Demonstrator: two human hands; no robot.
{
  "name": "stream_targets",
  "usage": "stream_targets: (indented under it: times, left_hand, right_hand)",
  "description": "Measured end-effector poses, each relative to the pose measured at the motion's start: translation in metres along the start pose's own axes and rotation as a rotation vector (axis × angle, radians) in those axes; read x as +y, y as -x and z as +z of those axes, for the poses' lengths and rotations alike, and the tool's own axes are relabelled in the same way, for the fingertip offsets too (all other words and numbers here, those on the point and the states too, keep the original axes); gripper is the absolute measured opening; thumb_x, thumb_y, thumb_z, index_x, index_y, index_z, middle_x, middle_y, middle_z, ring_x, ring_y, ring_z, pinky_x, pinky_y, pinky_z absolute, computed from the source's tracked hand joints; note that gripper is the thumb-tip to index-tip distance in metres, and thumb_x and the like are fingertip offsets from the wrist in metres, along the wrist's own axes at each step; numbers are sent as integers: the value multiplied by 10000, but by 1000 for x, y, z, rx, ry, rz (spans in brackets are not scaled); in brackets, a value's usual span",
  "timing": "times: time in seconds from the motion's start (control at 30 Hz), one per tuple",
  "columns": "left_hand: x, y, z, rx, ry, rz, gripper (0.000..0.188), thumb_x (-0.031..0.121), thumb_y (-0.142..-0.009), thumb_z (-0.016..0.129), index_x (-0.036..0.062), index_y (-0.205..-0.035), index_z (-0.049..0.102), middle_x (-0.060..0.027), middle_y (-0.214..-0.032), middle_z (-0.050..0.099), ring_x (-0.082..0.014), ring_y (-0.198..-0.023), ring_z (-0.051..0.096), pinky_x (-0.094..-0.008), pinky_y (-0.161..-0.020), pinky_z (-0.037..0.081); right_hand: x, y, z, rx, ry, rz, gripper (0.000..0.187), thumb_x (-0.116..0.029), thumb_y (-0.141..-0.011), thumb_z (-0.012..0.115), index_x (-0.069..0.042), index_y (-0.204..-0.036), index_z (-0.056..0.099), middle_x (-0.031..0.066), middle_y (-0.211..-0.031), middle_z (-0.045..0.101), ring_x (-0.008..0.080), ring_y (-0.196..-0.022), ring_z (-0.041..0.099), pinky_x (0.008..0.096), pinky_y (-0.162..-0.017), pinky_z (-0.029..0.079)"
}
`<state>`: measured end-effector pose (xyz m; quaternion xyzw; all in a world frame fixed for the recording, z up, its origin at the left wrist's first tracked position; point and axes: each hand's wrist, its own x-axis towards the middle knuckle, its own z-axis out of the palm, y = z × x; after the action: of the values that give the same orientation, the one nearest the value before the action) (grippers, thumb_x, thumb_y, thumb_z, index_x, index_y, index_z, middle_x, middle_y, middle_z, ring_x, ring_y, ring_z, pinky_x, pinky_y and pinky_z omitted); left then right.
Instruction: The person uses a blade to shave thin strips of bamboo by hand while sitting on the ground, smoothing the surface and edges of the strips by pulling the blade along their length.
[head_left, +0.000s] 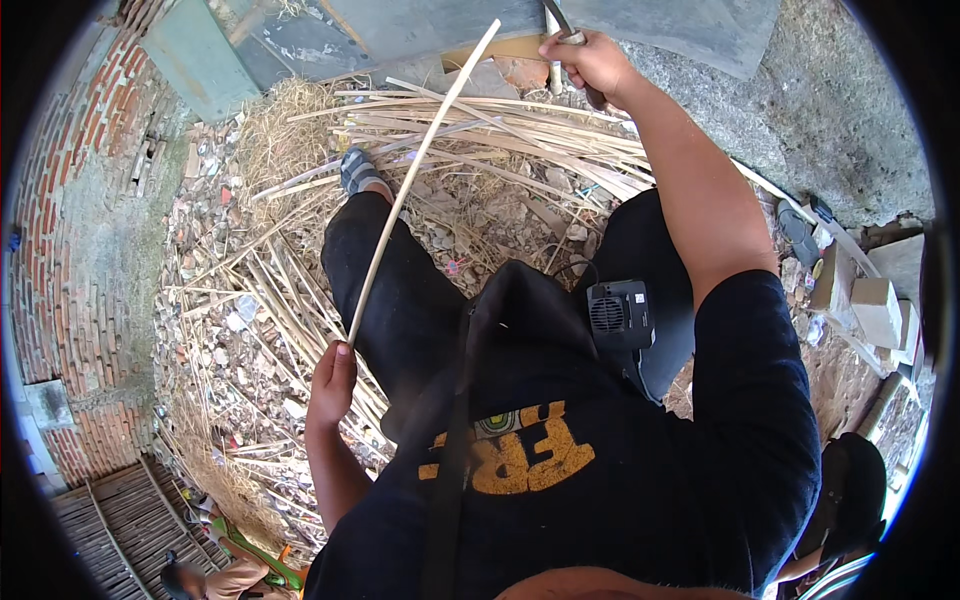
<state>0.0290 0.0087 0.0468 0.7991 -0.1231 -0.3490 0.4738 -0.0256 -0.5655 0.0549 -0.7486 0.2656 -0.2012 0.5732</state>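
My left hand (pixel 333 380) is closed around the lower end of a long, pale bamboo strip (pixel 420 160). The strip rises in a slight bow over my left thigh, its far tip free near the top of the view. Up at the far right, my right hand (pixel 595 68) grips the wooden handle of a knife (pixel 572 38). A metal collar and part of a dark, curved blade show above the fist; the rest of the blade passes out of view. The knife and the strip are apart.
Many split bamboo strips (pixel 480 125) lie on the rubble ground ahead, and more strips (pixel 290 300) lie to the left. A brick wall (pixel 75 220) stands at the left. Pale blocks (pixel 877 310) sit at the right. Another person (pixel 240 575) is at the lower left.
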Motion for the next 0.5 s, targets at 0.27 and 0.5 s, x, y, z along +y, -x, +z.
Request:
stream_targets:
  times: [0.27, 0.5]
  left_hand:
    - [3, 9, 3, -82, 107, -168, 359, 383, -1064, 453, 116, -827, 493, 77, -605, 338, -39, -501, 275, -228, -459, 220]
    - [2, 12, 3, -91, 135, -210, 352, 393, -1052, 471, 114, -841, 501, 75, -602, 338, -40, -497, 275, -229, -455, 213]
  right_hand:
    - [-17, 18, 2, -135, -201, -53, 405, -196, -863, 703, -24, -1225, 646, -23, -601, 472, 79, -502, 428, 275, -500, 363]
    - [-6, 9, 3, -194, -302, -4, 292, -169, -876, 668, -36, -1135, 669, -29, -602, 450, 81, -518, 410, 267, -510, 345]
